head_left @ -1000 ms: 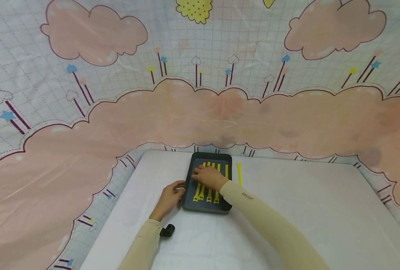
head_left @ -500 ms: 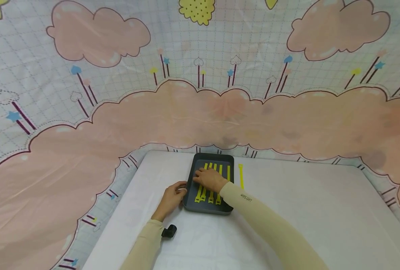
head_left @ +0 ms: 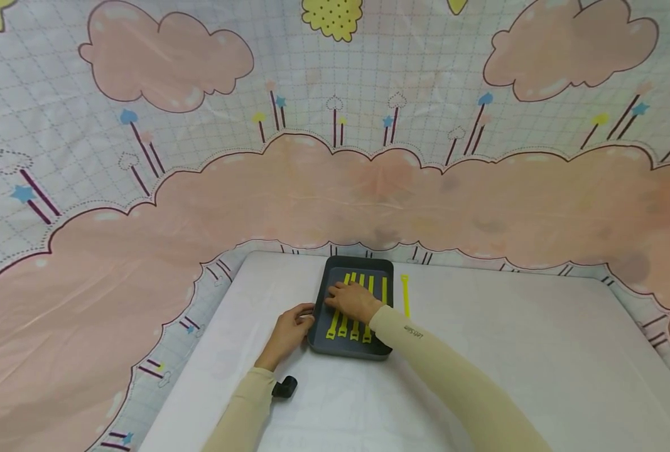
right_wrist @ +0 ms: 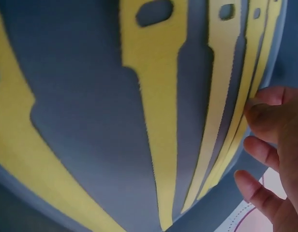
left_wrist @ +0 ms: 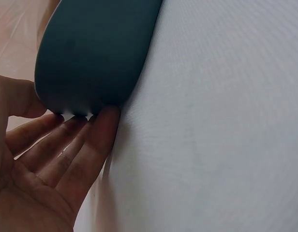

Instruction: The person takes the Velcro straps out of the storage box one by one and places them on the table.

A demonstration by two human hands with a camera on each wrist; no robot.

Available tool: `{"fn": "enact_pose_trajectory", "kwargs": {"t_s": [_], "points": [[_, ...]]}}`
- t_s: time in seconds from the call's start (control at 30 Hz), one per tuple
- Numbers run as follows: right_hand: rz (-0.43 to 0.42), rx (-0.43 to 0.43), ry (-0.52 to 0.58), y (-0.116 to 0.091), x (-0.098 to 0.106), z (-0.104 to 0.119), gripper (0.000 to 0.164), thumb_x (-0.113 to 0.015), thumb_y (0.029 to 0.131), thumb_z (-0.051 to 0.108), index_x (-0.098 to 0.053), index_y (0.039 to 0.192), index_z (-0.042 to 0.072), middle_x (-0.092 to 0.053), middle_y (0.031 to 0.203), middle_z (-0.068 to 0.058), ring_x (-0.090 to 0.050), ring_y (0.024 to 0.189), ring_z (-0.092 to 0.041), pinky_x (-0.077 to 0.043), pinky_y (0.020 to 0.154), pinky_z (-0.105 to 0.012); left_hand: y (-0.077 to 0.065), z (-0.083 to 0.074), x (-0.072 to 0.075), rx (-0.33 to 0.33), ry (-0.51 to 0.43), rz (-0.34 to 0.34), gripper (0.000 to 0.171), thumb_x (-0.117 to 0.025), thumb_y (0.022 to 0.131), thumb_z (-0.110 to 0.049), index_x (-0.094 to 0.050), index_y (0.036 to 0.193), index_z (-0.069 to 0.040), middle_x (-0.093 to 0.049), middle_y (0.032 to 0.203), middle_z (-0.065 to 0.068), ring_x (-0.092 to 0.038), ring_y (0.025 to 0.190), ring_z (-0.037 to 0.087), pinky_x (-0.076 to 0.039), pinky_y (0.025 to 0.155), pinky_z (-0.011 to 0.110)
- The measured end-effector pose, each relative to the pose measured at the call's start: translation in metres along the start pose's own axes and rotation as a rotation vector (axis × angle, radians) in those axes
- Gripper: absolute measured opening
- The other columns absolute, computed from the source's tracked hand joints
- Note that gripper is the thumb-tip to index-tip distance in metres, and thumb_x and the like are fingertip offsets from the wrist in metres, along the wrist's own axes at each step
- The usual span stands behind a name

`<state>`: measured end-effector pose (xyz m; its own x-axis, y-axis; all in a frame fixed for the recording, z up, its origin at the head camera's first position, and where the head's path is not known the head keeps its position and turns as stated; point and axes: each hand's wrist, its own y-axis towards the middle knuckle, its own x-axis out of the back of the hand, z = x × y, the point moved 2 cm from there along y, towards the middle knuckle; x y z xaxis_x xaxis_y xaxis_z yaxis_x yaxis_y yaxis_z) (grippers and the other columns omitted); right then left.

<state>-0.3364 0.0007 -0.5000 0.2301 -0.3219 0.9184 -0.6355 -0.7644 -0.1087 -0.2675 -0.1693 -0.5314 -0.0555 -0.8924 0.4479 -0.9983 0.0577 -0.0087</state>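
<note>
Several yellow hook-and-loop cable ties [right_wrist: 161, 96], each with a slotted head, lie side by side in a dark grey tray [head_left: 350, 350]. My right hand [head_left: 355, 301] reaches over the tray. In the right wrist view, its thumb and index finger pinch the outermost cable tie [right_wrist: 267, 43], the leftmost in the head view; the other fingers stay apart from it. At the tray's left side, my left hand [head_left: 286, 333] touches the outer wall. Its fingers [left_wrist: 93, 140] lie fairly straight against that wall in the left wrist view, with the thumb near the rim.
One more yellow cable tie [head_left: 405, 295] lies on the white table [head_left: 510, 351], right of the tray. A black device [head_left: 285, 387] sits at the left wrist. Behind the table hangs a printed cloth [head_left: 368, 194].
The leftmost cable tie has shifted slightly left, widening the gap to its neighbour at the near end. Both hands stay nearly in place; the head view has shifted a little.
</note>
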Motion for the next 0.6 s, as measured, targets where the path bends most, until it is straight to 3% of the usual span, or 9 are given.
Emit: {"fn": "enact_pose_trajectory", "kwargs": {"t_s": [0.37,0.6], "points": [[-0.039,0.028,-0.076,-0.001,-0.0021,0.0001,0.035,-0.053,0.101,0.021,-0.055,0.133,0.036,-0.053,0.139,0.005,-0.05,0.129,-0.017,-0.044,0.109,-0.042,-0.0003,-0.0017,0.0005,0.007,-0.013,0.003,0.036,-0.059,0.097,-0.014,-0.06,0.133,-0.007,-0.066,0.126,0.017,-0.069,0.106,0.026,-0.053,0.068,0.026],[-0.076,0.035,-0.105,-0.0019,-0.0018,0.0003,0.034,-0.049,0.103,0.027,-0.054,0.135,0.037,-0.053,0.14,0.005,-0.05,0.127,-0.016,-0.044,0.107,-0.041,-0.0002,-0.0006,-0.0001,-0.009,-0.001,-0.003,0.036,-0.058,0.097,-0.01,-0.06,0.132,-0.004,-0.066,0.126,0.019,-0.069,0.105,0.028,-0.054,0.069,0.026]]}}
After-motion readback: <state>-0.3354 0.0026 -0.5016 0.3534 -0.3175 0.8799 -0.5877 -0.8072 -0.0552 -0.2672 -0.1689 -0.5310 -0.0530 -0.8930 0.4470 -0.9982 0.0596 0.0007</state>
